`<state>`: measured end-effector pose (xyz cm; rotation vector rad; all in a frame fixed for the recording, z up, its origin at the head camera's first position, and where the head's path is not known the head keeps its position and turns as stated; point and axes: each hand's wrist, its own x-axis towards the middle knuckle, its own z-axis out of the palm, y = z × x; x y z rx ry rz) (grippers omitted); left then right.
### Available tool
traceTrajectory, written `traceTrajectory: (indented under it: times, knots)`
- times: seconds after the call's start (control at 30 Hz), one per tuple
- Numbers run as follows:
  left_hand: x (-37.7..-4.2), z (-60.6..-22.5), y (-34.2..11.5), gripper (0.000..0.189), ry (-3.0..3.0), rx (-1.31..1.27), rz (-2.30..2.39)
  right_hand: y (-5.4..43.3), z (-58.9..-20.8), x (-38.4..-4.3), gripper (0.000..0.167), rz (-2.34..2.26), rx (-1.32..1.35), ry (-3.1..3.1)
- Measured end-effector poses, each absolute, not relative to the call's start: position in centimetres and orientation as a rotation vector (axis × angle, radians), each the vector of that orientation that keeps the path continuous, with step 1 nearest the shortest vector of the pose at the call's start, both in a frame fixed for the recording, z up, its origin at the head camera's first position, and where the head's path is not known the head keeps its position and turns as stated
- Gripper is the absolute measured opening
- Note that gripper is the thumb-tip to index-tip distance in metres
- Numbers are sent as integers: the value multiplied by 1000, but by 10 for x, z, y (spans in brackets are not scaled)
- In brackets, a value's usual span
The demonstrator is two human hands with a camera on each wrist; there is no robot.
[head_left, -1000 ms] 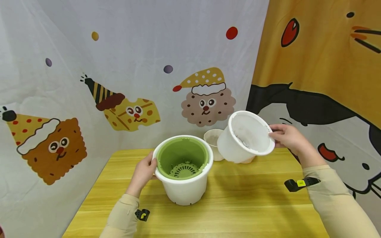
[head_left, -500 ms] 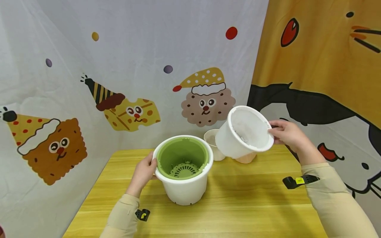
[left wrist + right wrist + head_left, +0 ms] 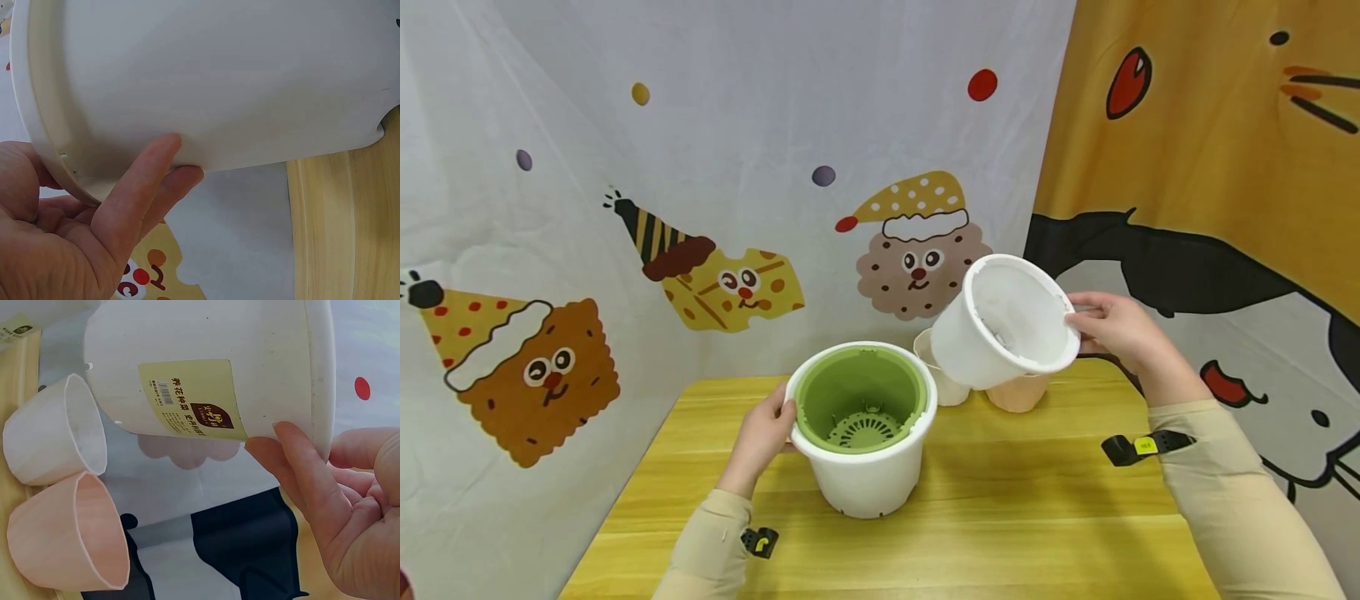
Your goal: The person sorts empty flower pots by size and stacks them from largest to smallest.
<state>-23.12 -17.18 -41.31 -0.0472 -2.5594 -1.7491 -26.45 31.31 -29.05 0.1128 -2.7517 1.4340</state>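
Note:
A white plastic flower pot point(image 3: 868, 485) stands on the wooden table with a green slotted liner point(image 3: 827, 392) inside it. My left hand point(image 3: 763, 437) grips its rim from the left, and in the left wrist view the fingers point(image 3: 140, 181) lie along the outer wall. Up to the right, my right hand point(image 3: 1116, 329) pinches the rim of a second white flower pot point(image 3: 962, 346), held tilted in the air with its mouth toward me. Its inside shows bare white walls. The right wrist view shows a printed label point(image 3: 187, 400) on this pot's side.
Behind the raised pot, a small cream pot point(image 3: 50, 437) and a small peach pot point(image 3: 50, 537) stand side by side at the table's back edge. A curtain point(image 3: 737, 108) with cartoon prints hangs just behind the wooden table point(image 3: 1000, 517).
My right hand has lifted the second pot a little and brought it left, uncovering more of the peach pot. My left hand and the pot with the green liner stay put.

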Motion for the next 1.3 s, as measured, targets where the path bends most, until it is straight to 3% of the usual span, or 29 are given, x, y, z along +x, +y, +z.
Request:
traceTrajectory:
  times: [0.9, 1.3]
  knots:
    - [-231, -413, -172, 49, -2560, -50, -1734, 266, -270, -272, 46, 1531, 165, -2718]
    - [-231, -413, -173, 49, -2566, -61, -1728, 240, -267, -277, 43, 1565, 308, -2693]
